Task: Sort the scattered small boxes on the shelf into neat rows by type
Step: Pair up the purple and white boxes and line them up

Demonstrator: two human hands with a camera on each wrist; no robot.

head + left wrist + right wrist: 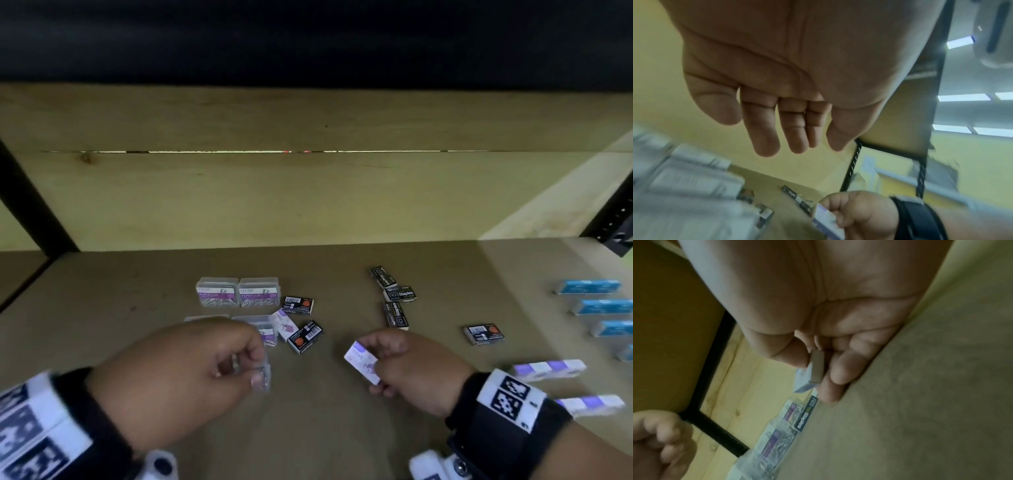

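My right hand (376,371) pinches a small white-and-purple box (360,362) just above the shelf board (342,428); the right wrist view shows this box (816,368) edge-on between thumb and fingers. My left hand (255,363) hovers over a clear paper-clip box (264,377), and in the left wrist view its fingers (764,139) hang loose with nothing in them. Two clear paper-clip boxes (217,292) stand side by side behind it. Another white-and-purple box (286,323) lies among black staple boxes (305,336).
Three black staple boxes (396,314) lie scattered at centre right, with one more (484,334) further right. Blue boxes (589,287) form a row at the right edge, with long white-and-purple boxes (548,370) in front. A wooden back wall (308,198) closes the shelf.
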